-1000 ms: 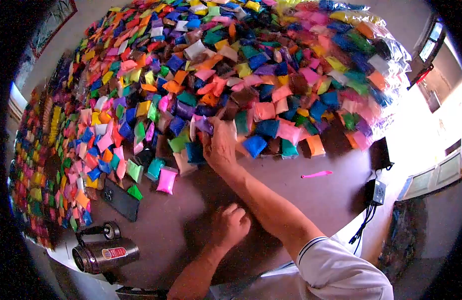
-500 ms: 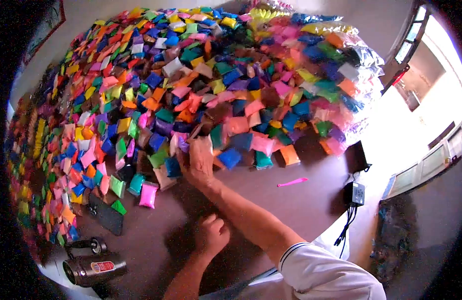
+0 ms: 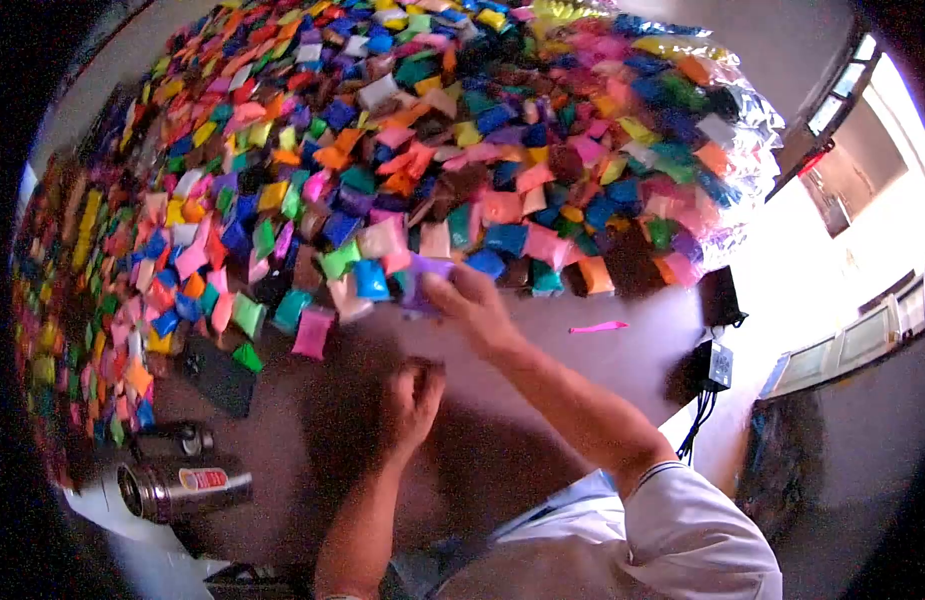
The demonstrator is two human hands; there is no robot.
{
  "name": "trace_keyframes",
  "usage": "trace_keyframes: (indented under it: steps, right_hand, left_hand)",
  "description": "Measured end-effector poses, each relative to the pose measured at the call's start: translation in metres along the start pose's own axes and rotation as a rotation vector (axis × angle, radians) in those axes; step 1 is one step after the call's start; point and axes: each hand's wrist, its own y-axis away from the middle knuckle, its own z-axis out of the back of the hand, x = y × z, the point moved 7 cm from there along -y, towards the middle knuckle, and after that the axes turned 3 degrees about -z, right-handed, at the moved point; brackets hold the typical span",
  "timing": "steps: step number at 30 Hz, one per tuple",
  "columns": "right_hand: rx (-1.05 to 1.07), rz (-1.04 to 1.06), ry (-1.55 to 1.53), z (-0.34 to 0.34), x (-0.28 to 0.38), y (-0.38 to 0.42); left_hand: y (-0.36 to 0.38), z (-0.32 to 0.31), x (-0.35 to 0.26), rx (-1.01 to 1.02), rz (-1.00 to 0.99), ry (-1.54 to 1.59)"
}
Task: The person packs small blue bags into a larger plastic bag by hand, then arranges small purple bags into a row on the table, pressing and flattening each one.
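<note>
My right hand (image 3: 469, 303) is closed on a small purple packet (image 3: 420, 284) at the near edge of a big heap of coloured packets (image 3: 382, 130). A blue packet (image 3: 371, 281) and a pale pink one (image 3: 382, 243) lie just beside it. Nearer to me, my left hand (image 3: 412, 405) hovers over the brown table (image 3: 502, 400) with its fingers curled closed. Something dark shows at its fingertips, and I cannot tell what it is.
A black phone-like slab (image 3: 220, 378) and a steel flask (image 3: 187, 490) with a label are on the left. A pink plastic strip (image 3: 599, 327) lies right of my right hand. Farther right sits a black box with cables (image 3: 715, 365). Shiny clear plastic (image 3: 747, 130) covers the heap's right side.
My right hand has drawn back from among the packets toward me and right, now with the purple packet in it. My left hand has moved slightly up. The camera view has shifted.
</note>
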Motion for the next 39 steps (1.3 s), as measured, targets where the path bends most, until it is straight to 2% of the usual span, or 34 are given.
trace_keyframes:
  steps: [2, 4, 5, 7, 8, 11, 12, 15, 19, 21, 22, 24, 25, 27, 29, 30, 32, 34, 36, 37, 39]
  right_hand:
    - [0.036, -0.076, -0.14, 0.018, -0.017, 0.021]
    - [0.058, -0.084, -0.194, 0.027, -0.029, 0.04]
    - [0.057, -0.1, -0.205, 0.026, -0.034, 0.049]
    - [0.147, -0.085, -0.193, 0.02, -0.039, 0.056]
    - [0.184, -0.081, -0.24, 0.017, -0.041, 0.057]
    - [0.216, -0.06, -0.104, 0.015, -0.042, 0.05]
    - [0.223, -0.061, -0.116, 0.015, -0.043, 0.048]
    - [0.254, -0.093, -0.128, 0.011, -0.048, 0.045]
    - [0.229, -0.066, 0.016, 0.014, -0.041, 0.044]
    - [0.242, -0.079, 0.071, 0.016, -0.043, 0.042]
    - [0.24, -0.101, 0.041, 0.015, -0.046, 0.042]
    - [0.226, -0.12, 0.014, 0.015, -0.045, 0.043]
    - [0.212, -0.132, 0.025, 0.014, -0.038, 0.046]
    - [0.233, -0.165, 0.022, 0.012, -0.035, 0.047]
    - [0.234, -0.167, -0.077, 0.01, -0.04, 0.047]
    - [0.236, -0.112, 0.004, 0.011, -0.046, 0.045]
    - [0.185, -0.133, 0.053, 0.013, -0.053, 0.042]
    - [0.163, -0.129, 0.044, 0.015, -0.052, 0.041]
    - [0.298, -0.111, 0.097, 0.005, -0.047, 0.044]
    - [0.293, -0.11, 0.098, 0.006, -0.047, 0.044]
    - [0.303, -0.144, 0.111, 0.007, -0.049, 0.044]
  left_hand:
    - [-0.002, 0.005, -0.001, -0.007, 0.073, -0.031]
    - [-0.001, 0.006, 0.009, -0.096, 0.32, 0.269]
    - [0.001, 0.008, 0.008, -0.094, 0.337, 0.259]
    - [-0.004, 0.012, -0.014, -0.031, 0.125, 0.103]
    - [-0.005, 0.017, -0.05, -0.019, -0.018, 0.02]
    - [-0.007, 0.01, -0.032, 0.076, -0.044, -0.158]
    - [-0.006, 0.007, -0.025, 0.093, 0.005, -0.136]
    - [-0.002, 0.001, 0.001, 0.019, -0.048, -0.153]
    - [-0.006, 0.003, -0.023, 0.027, -0.063, -0.216]
    - [-0.005, -0.005, -0.007, 0.107, 0.051, -0.277]
    - [-0.004, -0.008, -0.002, 0.114, 0.049, -0.274]
    - [-0.003, -0.008, -0.006, 0.016, -0.111, -0.175]
    - [-0.002, -0.008, -0.008, 0.024, -0.117, -0.166]
    - [-0.002, -0.01, 0.0, 0.12, 0.063, -0.084]
    - [-0.005, -0.006, -0.011, 0.065, 0.004, -0.129]
    - [-0.002, -0.008, 0.002, 0.072, 0.03, -0.093]
    - [0.001, -0.014, 0.008, 0.088, 0.048, -0.055]
    - [0.0, -0.009, -0.004, 0.01, -0.055, -0.158]
    - [-0.001, -0.006, -0.017, 0.039, -0.038, -0.184]
    - [-0.001, -0.007, -0.019, 0.065, -0.014, -0.211]
    - [0.005, -0.013, 0.009, 0.057, -0.01, -0.133]
